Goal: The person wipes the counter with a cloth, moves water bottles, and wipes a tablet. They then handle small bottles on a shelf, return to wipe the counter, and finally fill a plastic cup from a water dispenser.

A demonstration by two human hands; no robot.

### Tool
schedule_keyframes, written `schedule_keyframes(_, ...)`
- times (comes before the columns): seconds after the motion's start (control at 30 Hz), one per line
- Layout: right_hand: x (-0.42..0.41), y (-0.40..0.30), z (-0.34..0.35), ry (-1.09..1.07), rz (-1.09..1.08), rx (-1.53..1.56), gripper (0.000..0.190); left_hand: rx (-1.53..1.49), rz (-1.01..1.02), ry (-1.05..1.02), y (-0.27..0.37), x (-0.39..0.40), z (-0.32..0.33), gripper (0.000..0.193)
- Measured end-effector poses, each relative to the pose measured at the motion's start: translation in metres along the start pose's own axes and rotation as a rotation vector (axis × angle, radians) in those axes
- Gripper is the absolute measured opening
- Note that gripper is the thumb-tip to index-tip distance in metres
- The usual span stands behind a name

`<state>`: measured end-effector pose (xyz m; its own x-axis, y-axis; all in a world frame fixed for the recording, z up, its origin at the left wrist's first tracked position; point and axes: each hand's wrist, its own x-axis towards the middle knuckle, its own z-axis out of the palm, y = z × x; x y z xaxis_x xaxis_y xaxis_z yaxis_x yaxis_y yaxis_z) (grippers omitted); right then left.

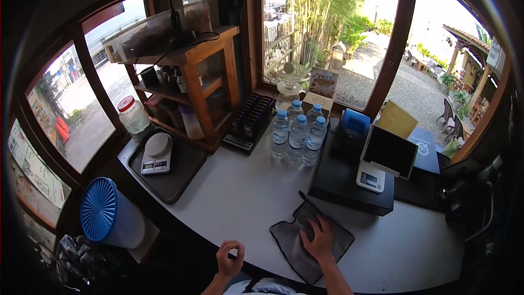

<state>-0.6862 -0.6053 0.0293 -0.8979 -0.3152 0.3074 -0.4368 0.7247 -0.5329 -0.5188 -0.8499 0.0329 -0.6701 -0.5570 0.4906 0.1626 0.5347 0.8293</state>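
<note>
A grey cloth (292, 243) with a dark edge lies spread on the white countertop (229, 196). My right hand (319, 237) rests on top of it, palm down, fingers apart. Near the counter's front edge, to the left of the cloth, is my left hand (230, 257). Its fingers curl round toward the thumb in a loose ring, and I see nothing inside it. Beyond the cloth stands a black cash drawer (348, 184), which carries a tablet-like screen (390, 151) on a white stand.
Several blue-capped water bottles (298, 137) stand behind the cloth. A dark tray (184, 184) holds a kitchen scale (156, 157) at the left, near a wooden shelf (196, 102). Below the counter's left side is a blue-lidded container (100, 209). A glass dripper (291, 82) stands by the window.
</note>
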Motion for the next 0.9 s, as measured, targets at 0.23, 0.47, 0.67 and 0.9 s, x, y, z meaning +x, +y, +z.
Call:
schedule_keyframes(0.23,-0.036,-0.036,0.015,-0.143,-0.336,-0.086,0.050,0.036,-0.026,-0.101,0.006,-0.028,0.017,0.007)
schedule_keyframes(0.47,-0.026,0.037,-0.032,-0.092,0.038,-0.130,0.056,0.095,-0.045,-0.062,0.037,-0.039,0.026,0.006)
schedule_keyframes(0.67,-0.058,-0.018,-0.013,-0.185,-0.269,-0.123,0.054,0.043,-0.103,-0.098,0.029,-0.046,0.026,0.008)
schedule_keyframes(0.9,-0.006,0.033,-0.024,-0.039,0.019,0.016,0.047,0.076,-0.110,-0.034,0.011,-0.045,0.008,0.007)
